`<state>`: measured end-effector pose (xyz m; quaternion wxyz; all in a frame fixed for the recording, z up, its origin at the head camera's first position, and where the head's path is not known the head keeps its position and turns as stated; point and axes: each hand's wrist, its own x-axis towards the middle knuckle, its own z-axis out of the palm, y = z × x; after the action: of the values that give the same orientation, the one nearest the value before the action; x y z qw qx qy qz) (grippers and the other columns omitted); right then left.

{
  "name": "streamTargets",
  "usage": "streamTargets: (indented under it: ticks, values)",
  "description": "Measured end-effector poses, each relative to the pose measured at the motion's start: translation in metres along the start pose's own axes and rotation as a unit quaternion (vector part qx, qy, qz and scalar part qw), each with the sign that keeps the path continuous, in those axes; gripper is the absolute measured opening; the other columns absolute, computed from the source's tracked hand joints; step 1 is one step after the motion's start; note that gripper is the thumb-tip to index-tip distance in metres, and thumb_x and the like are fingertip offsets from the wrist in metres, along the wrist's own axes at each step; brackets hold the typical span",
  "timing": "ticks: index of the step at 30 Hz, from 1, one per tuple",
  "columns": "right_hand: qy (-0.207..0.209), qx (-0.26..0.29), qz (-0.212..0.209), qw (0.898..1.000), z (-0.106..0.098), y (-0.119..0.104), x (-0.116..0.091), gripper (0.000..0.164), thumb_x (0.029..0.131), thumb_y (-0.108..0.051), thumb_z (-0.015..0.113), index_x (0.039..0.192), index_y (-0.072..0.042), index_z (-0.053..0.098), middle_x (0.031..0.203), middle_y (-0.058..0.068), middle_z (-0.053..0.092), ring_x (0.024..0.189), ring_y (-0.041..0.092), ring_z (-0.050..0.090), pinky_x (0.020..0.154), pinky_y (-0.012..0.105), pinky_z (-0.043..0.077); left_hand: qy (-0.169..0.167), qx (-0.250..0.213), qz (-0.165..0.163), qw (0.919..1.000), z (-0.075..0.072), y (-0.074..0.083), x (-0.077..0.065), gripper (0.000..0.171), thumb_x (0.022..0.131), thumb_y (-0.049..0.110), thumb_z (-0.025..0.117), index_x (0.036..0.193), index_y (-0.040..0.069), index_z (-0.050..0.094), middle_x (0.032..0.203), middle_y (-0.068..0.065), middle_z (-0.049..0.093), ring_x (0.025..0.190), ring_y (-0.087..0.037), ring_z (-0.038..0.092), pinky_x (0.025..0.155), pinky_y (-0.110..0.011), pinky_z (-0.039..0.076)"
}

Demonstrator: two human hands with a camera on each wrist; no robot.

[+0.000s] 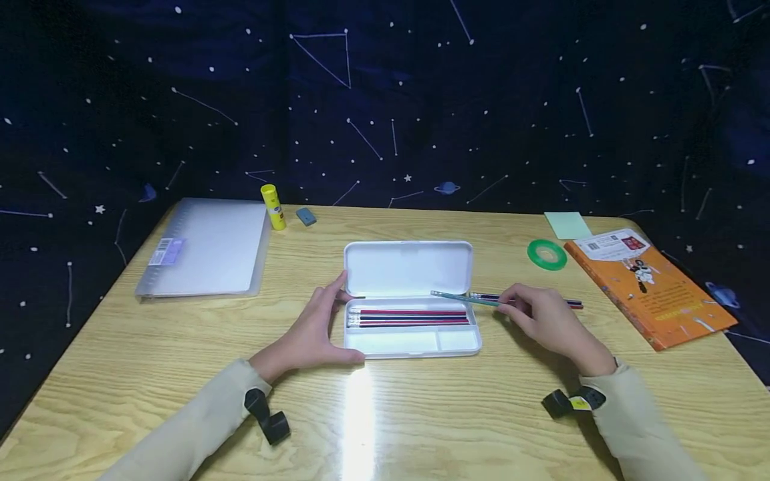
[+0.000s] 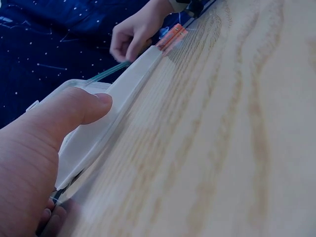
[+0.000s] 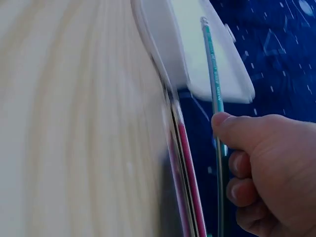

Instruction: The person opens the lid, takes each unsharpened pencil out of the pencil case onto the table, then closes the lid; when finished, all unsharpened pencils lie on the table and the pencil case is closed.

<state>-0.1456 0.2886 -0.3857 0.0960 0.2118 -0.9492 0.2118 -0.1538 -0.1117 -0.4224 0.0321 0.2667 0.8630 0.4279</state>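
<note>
A white pencil case [image 1: 412, 356] lies with its lid up in the middle of the table. Several red and dark pencils [image 1: 409, 319] rest in its long rear compartment. My left hand [image 1: 307, 334] grips the case's left end, thumb on the front wall [image 2: 89, 106] and fingers round the back corner. Between thumb and fingers, my right hand [image 1: 544, 317] pinches a green pencil [image 3: 213, 69]. Its eraser end points left, over the case's right side near the hinge. Under that hand more pencils [image 1: 574, 304] lie on the table, partly hidden by it.
At the back left are a clear-covered notebook [image 1: 210, 247], a yellow glue stick [image 1: 273, 208] and a blue eraser [image 1: 306, 216]. To the right lie green tape [image 1: 532, 257], pale green sticky notes [image 1: 567, 226] and an orange book [image 1: 656, 294]. A starry cloth [image 1: 409, 100] hangs behind.
</note>
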Motion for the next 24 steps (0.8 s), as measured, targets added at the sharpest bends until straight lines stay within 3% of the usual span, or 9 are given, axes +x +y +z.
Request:
streamTargets:
  ticks: [9, 20, 24]
  values:
    - [0.016, -0.020, 0.011, 1.000, -0.013, 0.034, -0.030, 0.011, 0.083, -0.002, 0.072, 0.087, -0.009, 0.064, 0.060, -0.011, 0.044, 0.053, -0.002, 0.035, 0.047, 0.020, 0.031, 0.000, 0.001, 0.006, 1.0000, 0.000, -0.002, 0.001, 0.135, 0.055, 0.042, 0.091, 0.156, 0.016, 0.006, 0.129, 0.000, 0.048, 0.114, -0.015, 0.042, 0.101, -0.040, 0.041]
    - [0.019, -0.017, 0.022, 0.999, -0.017, 0.054, -0.038, 0.012, 0.082, -0.002, 0.072, 0.085, -0.010, 0.064, 0.060, -0.011, 0.043, 0.052, -0.003, 0.035, 0.047, 0.020, 0.031, 0.003, 0.004, 0.009, 0.9999, 0.001, -0.003, 0.001, 0.135, 0.055, 0.041, 0.091, 0.156, 0.014, 0.006, 0.130, 0.000, 0.048, 0.116, -0.016, 0.041, 0.102, -0.041, 0.040]
    - [0.037, -0.007, 0.019, 0.999, -0.016, 0.056, -0.035, 0.021, 0.079, 0.002, 0.074, 0.092, -0.005, 0.060, 0.061, -0.008, 0.044, 0.053, -0.003, 0.035, 0.047, 0.020, 0.031, 0.002, 0.003, 0.010, 0.9999, 0.001, -0.001, 0.001, 0.135, 0.055, 0.041, 0.091, 0.156, 0.013, 0.006, 0.130, -0.001, 0.048, 0.116, -0.016, 0.041, 0.102, -0.041, 0.040]
